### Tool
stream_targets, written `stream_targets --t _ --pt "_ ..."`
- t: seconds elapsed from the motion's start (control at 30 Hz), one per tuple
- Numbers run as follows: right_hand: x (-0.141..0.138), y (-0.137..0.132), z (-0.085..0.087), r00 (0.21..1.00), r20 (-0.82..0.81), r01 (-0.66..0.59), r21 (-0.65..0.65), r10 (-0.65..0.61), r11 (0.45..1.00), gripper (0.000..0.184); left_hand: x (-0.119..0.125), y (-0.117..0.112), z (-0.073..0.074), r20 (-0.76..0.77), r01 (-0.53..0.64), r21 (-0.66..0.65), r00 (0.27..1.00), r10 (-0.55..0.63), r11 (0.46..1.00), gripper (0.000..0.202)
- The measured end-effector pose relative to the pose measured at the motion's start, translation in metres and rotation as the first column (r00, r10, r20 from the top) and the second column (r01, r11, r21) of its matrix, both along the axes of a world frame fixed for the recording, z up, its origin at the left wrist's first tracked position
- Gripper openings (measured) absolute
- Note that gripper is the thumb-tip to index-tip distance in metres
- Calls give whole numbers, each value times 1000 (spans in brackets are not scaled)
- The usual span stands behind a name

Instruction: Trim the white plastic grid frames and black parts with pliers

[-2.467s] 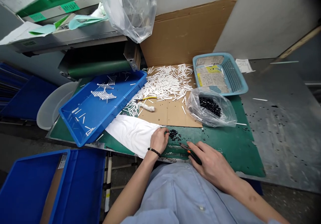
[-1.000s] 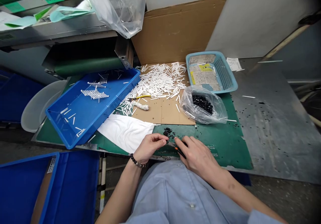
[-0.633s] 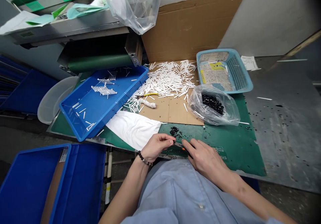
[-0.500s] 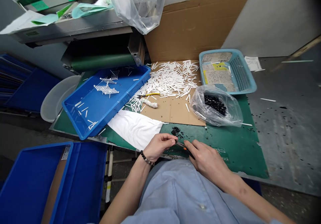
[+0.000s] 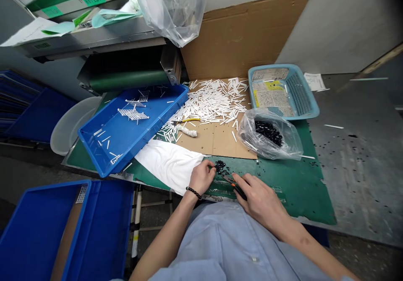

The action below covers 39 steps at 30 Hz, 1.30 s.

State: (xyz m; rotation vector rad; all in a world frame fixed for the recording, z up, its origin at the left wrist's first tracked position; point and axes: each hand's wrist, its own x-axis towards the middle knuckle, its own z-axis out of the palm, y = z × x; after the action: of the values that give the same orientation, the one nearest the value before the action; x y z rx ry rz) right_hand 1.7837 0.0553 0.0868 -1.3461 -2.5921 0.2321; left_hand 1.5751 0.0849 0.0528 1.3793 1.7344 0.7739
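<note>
My right hand (image 5: 260, 195) is wrapped round a pair of nippers (image 5: 236, 187) with black and orange handles, their jaws pointing left over the green mat. At the left edge of a small pile of shiny black parts (image 5: 219, 166) is my left hand (image 5: 202, 177), a dark beaded bracelet on its wrist. Its thumb and fingers are curled together beside the pile, and whatever they may pinch is too small to make out. Past the pile, a clear plastic bag (image 5: 291, 142) holds many more black pieces (image 5: 267, 133).
White sticks (image 5: 210, 102) lie heaped on cardboard (image 5: 220, 140). A blue tray (image 5: 126, 132) with white grid pieces is on the left, near a white cloth (image 5: 170, 163). A light blue basket (image 5: 310, 100) stands at the back right. A yellow-handled tool (image 5: 191, 119) lies by the sticks.
My left hand has moved away from the nippers' jaws, forward and left to the black pile. The right hand keeps hold of the nippers, nearly in place.
</note>
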Motion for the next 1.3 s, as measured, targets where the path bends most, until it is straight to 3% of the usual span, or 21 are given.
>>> stream_targets --t 0.1,0.4,0.87,0.93,1.03,1.17,1.3 --pt "1 0 0 1000 -5 11 -3 -11 1000 35 2 0 -7 -167 90 88 983 -74 992 13" --pt "2 -1 0 1000 -5 22 -30 -22 999 35 -6 4 -11 -188 180 113 969 -157 977 15" --pt "2 -1 0 999 -16 30 -16 -30 999 36 -8 3 -7 -133 118 84 985 -106 989 22" --pt "2 -1 2 999 6 35 -5 -35 999 37 -8 1 -5 -72 91 57 994 -87 994 24" --pt "0 2 7 996 84 21 29 -24 999 39 -9 -1 1 162 76 -24 984 -71 997 29" --pt "-2 5 11 989 151 -11 34 5 999 40 -12 -3 15 473 171 -146 877 -83 974 36" --pt "-3 5 12 985 170 -37 31 32 999 41 -17 -6 28 558 269 -217 823 -107 938 40"
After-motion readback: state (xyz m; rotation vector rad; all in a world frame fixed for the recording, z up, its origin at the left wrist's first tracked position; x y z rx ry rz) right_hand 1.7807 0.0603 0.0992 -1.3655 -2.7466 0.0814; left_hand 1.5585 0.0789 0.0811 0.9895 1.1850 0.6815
